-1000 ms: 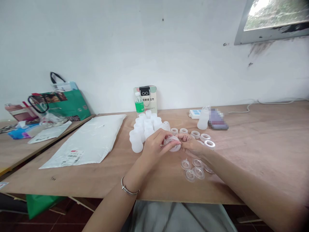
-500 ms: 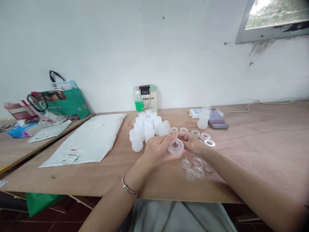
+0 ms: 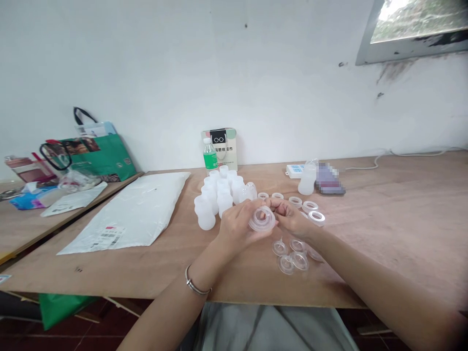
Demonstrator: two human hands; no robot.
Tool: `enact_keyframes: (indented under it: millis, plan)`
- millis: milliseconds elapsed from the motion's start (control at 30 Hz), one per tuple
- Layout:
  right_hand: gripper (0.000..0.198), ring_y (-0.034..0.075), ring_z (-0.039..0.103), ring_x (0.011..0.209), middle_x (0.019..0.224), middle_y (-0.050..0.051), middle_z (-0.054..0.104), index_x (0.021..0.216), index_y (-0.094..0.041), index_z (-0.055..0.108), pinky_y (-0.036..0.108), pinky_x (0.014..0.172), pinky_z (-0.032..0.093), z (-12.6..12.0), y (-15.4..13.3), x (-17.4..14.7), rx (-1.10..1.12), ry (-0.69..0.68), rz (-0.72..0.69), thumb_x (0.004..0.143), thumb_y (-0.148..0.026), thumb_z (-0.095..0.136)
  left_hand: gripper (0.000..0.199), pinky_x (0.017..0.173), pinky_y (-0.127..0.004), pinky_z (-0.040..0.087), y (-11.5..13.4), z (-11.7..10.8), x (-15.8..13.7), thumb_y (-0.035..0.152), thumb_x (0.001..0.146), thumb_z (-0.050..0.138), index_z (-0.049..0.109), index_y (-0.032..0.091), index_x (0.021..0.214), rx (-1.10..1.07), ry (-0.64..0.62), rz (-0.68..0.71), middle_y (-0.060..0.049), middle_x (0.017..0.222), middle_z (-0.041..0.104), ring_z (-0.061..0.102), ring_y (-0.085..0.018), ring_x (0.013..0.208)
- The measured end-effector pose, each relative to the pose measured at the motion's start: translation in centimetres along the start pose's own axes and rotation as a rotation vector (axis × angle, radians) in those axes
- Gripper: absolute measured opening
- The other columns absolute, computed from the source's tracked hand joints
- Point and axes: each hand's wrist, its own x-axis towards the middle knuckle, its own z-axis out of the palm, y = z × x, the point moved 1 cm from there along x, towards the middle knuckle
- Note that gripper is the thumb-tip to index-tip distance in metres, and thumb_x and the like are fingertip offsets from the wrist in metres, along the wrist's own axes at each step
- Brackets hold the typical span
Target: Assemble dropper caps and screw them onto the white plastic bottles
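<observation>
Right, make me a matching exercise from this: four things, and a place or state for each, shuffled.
1. clear piece
2. bottle
3. bracelet
4. mailer

A. on the left arm
B. lying flat, white
C. in the left hand
D. standing, green-labelled

Pairs: 1-C, 2-D, 3-A, 4-B

Bottles [image 3: 215, 192] between mailer [image 3: 135, 209] and rings [image 3: 316, 223] on table [image 3: 383, 209].
</observation>
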Motion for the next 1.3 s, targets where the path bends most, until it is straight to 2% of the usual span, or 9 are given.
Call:
enact_keyframes:
  millis: [133, 333, 567, 733, 867, 967, 1100, 1233, 1300]
  plan:
    - [0.036, 0.007, 0.042, 0.054, 0.061, -0.005, 0.05, 0.066, -0.017, 0.052, 0.02, 0.053, 0.034, -0.2, 0.1, 0.1, -0.013, -0.036, 0.018, 0.064, -0.038, 0.081, 0.029, 0.046, -0.019, 0.046, 0.5, -0.1, 0.2, 0.039, 0.08, 0.062, 0.049, 0.019, 0.096, -0.06, -0.025, 0.011, 0.001, 0.071, 0.067, 0.063, -0.01, 0.054]
    - [0.035, 0.006, 0.041, 0.053, 0.06, -0.005, 0.048, 0.065, -0.016, 0.051, 0.019, 0.051, 0.034, -0.2, 0.6, 0.0, -0.005, -0.075, 0.008, 0.068, -0.039, 0.078, 0.031, 0.05, -0.022, 0.051, 0.4, -0.1, 0.0, 0.043, 0.079, 0.059, 0.049, 0.018, 0.094, -0.014, -0.024, 0.096, 0.0, 0.069, 0.068, 0.065, -0.012, 0.053]
    - [0.038, 0.007, 0.044, 0.057, 0.063, -0.004, 0.051, 0.068, -0.017, 0.053, 0.02, 0.052, 0.035, -0.6, 0.6, 0.0, -0.03, -0.041, 0.055, 0.069, -0.047, 0.076, 0.032, 0.046, -0.021, 0.047, 0.1, -0.2, 0.2, 0.043, 0.077, 0.063, 0.049, 0.018, 0.091, 0.052, -0.035, 0.014, 0.001, 0.067, 0.067, 0.063, -0.011, 0.051]
    - [0.038, 0.009, 0.049, 0.06, 0.065, -0.002, 0.054, 0.071, -0.017, 0.054, 0.021, 0.056, 0.038, -0.8, 0.6, 0.1, 0.024, -0.038, 0.05, 0.07, -0.05, 0.074, 0.03, 0.047, -0.02, 0.046, -0.4, -0.2, 0.2, 0.039, 0.079, 0.061, 0.048, 0.019, 0.096, 0.123, 0.0, -0.019, 0.002, 0.068, 0.066, 0.062, -0.011, 0.051]
    - [0.037, 0.009, 0.052, 0.061, 0.063, -0.002, 0.058, 0.073, -0.018, 0.054, 0.022, 0.058, 0.04, -0.8, 0.5, 0.1, 0.03, -0.068, 0.053, 0.071, -0.049, 0.073, 0.032, 0.046, -0.021, 0.044, -0.5, -0.1, -0.1, 0.039, 0.079, 0.062, 0.046, 0.019, 0.099, 0.082, 0.009, -0.021, 0.001, 0.071, 0.067, 0.062, -0.011, 0.053]
    - [0.035, 0.009, 0.052, 0.061, 0.062, -0.002, 0.058, 0.073, -0.018, 0.055, 0.023, 0.06, 0.041, -1.1, 0.5, 0.1, -0.006, -0.045, 0.074, 0.072, -0.048, 0.073, 0.031, 0.047, -0.021, 0.043, -0.4, -0.3, 0.1, 0.039, 0.079, 0.062, 0.046, 0.02, 0.098, -0.009, -0.088, -0.114, 0.002, 0.071, 0.065, 0.061, -0.011, 0.054]
    - [0.032, 0.009, 0.053, 0.062, 0.066, -0.002, 0.059, 0.077, -0.017, 0.059, 0.023, 0.061, 0.042, -2.0, 0.3, 0.2, -0.083, 0.036, 0.091, 0.075, -0.046, 0.07, 0.027, 0.058, -0.025, 0.046, -0.5, -0.7, 0.6, 0.034, 0.079, 0.061, 0.047, 0.021, 0.098, -0.024, -0.263, -0.282, 0.001, 0.078, 0.065, 0.062, -0.014, 0.066]
    - [0.026, 0.009, 0.055, 0.065, 0.071, 0.0, 0.063, 0.079, -0.015, 0.061, 0.025, 0.065, 0.044, -2.7, -0.8, 0.1, -0.199, 0.079, 0.11, 0.077, -0.04, 0.069, 0.024, 0.07, -0.031, 0.047, -0.8, -0.7, 0.6, 0.034, 0.08, 0.061, 0.049, 0.02, 0.095, 0.0, -0.344, -0.303, -0.001, 0.086, 0.064, 0.062, -0.018, 0.078]
    - [0.025, 0.01, 0.056, 0.066, 0.072, 0.001, 0.064, 0.079, -0.016, 0.061, 0.026, 0.065, 0.045, -3.0, -1.4, 0.1, -0.251, 0.111, 0.124, 0.075, -0.039, 0.07, 0.028, 0.073, -0.033, 0.047, -0.9, -0.4, 0.5, 0.038, 0.08, 0.063, 0.05, 0.019, 0.096, 0.002, -0.379, -0.288, -0.002, 0.089, 0.064, 0.062, -0.02, 0.082]
